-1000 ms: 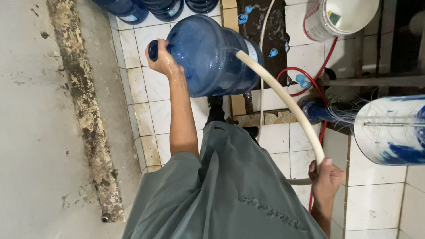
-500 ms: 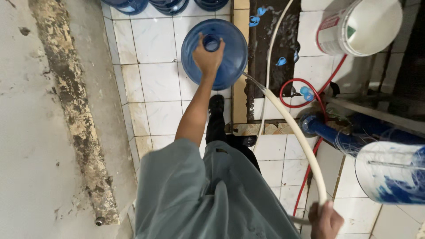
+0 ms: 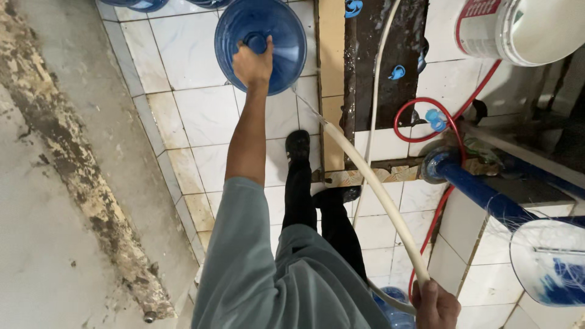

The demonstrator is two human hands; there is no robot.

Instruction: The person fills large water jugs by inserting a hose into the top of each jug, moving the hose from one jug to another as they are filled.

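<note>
At the top centre of the frame the left hand (image 3: 253, 64) is closed on the neck of an upright blue jug (image 3: 261, 38) on the tiled floor (image 3: 201, 116). At lower right, the right hand (image 3: 436, 306) grips a cream hose (image 3: 378, 195), its spout just beside the jug, thinly spraying. Rinsing looks mid-way; the jug is uncapped.

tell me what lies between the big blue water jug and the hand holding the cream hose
In the head view, the cream hose itself spans that stretch, from the right hand toward the blue plastic jug, crossing white floor tiles and the person's black shoe.
</note>
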